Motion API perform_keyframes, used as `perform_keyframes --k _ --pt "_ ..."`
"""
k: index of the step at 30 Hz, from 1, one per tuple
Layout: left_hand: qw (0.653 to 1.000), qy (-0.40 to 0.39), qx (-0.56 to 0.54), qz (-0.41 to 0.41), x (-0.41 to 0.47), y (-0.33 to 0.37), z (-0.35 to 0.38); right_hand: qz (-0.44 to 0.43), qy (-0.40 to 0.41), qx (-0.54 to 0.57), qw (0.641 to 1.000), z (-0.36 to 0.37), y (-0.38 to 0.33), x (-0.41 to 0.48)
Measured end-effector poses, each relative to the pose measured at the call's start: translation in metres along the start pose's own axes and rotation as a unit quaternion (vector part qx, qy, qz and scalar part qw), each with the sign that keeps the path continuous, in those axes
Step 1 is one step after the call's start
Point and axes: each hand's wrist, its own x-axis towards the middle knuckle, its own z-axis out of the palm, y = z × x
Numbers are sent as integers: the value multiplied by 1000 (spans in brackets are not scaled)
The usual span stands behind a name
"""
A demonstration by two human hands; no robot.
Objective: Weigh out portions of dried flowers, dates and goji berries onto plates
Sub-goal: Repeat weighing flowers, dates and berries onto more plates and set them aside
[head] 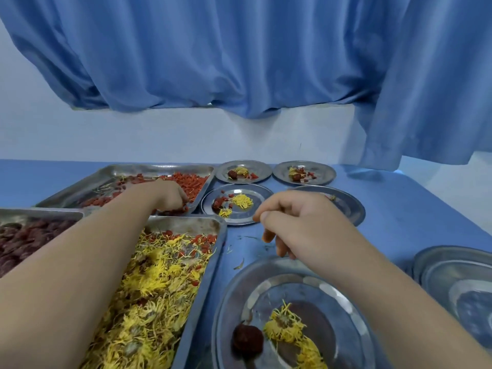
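The nearest plate (239, 302) held a date (247, 339) and dried flowers (286, 326). Above the surface (399, 222), the right hand (300, 222) hung curled, contents unclear. Farther off, the left hand (167, 195) gripped goji berries (191, 182) in their tray (119, 170).

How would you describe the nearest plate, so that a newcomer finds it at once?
Find the long tray of yellow flowers on the blue table. The plate lies just right of its near end, closest to the person. Unlike the farther plates with red goji berries, it holds only one dark date and some yellow petals.
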Motion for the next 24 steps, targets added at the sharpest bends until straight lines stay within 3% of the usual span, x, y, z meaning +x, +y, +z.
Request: perform_keyframes --k 12,16,24 --pt "1000 6 6 -20 11 3 4 -44 25 -89 995 -2 8 0" --pt "997 49 -49 -19 12 -4 2 -60 32 -94 993 -2 9 0" --pt "991 127 -30 18 13 -12 -7 -84 33 -103 991 -4 8 0"
